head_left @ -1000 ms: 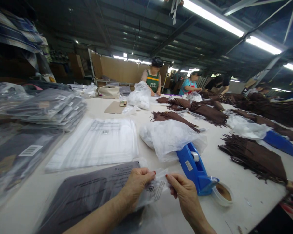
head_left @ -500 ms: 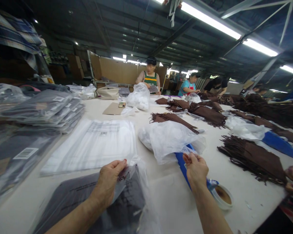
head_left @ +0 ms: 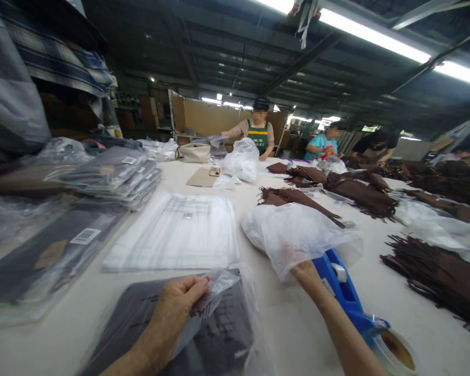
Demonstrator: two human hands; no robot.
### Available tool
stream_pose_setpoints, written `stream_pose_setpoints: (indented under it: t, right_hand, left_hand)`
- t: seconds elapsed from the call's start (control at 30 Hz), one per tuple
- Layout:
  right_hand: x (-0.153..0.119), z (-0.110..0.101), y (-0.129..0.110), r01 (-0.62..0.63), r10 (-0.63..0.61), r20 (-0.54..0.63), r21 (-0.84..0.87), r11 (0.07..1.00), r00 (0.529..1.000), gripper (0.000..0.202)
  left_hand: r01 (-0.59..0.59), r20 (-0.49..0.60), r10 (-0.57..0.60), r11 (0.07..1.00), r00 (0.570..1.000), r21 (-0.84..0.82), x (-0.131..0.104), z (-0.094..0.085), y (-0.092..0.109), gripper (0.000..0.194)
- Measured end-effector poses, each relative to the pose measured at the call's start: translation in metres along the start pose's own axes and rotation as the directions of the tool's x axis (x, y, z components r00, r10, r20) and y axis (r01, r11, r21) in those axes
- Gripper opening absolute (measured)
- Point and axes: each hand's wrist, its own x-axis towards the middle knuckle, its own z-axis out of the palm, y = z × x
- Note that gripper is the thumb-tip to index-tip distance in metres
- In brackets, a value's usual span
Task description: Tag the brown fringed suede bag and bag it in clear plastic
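Here, low in the frame, the left hand (head_left: 176, 313) pinches the flap of a bagged grey garment (head_left: 219, 339) while the right hand (head_left: 303, 271) is hidden inside a white bag (head_left: 297, 235), grip unreadable; the one-handed flap could slip open.

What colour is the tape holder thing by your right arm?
Bright blue. The tape dispenser shows in the head view, beside the right arm.

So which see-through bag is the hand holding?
The bagged grey cloth nearest the camera; the left hand pinches its open flap. The flat empty bags and stacked packed ones lie untouched.
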Motion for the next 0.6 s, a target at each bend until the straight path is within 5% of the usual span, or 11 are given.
stream_pose_setpoints:
  t: [0.17, 0.3, 0.43, 0.53, 0.6]
  right_hand:
    - [-0.075, -0.034, -0.028, -0.067, 0.059, -0.047, -0.203, 0.977, 0.997, 0.035]
    - [-0.129, 0.004, -0.078, -0.36, 0.309, 0.253, 0.19, 0.913, 0.917, 0.05]
    - [-0.14, 0.048, -0.112, -0.543, 0.316, 0.475, 0.478, 0.691, 0.821, 0.03]
    - [-0.14, 0.043, -0.117, -0.513, 0.369, 0.358, 0.546, 0.662, 0.857, 0.03]
    - [-0.149, 0.025, -0.116, -0.315, 0.3, 0.114, 0.503, 0.805, 0.947, 0.028]
  left_hand:
    - [-0.007, 0.089, 0.012, 0.999, 0.996, -0.054, -0.002, 0.015, -0.003, 0.04]
    - [-0.047, 0.196, 0.054, 0.998, 0.979, -0.039, -0.011, 0.038, 0.0, 0.036]
    - [-0.177, 0.298, 0.149, 0.982, 0.943, 0.071, -0.025, 0.037, 0.015, 0.034]
    - [-0.345, 0.402, 0.226, 0.903, 0.887, 0.255, -0.048, 0.005, 0.025, 0.046]
    - [-0.49, 0.546, 0.201, 0.742, 0.814, 0.457, -0.071, -0.022, 0.023, 0.073]
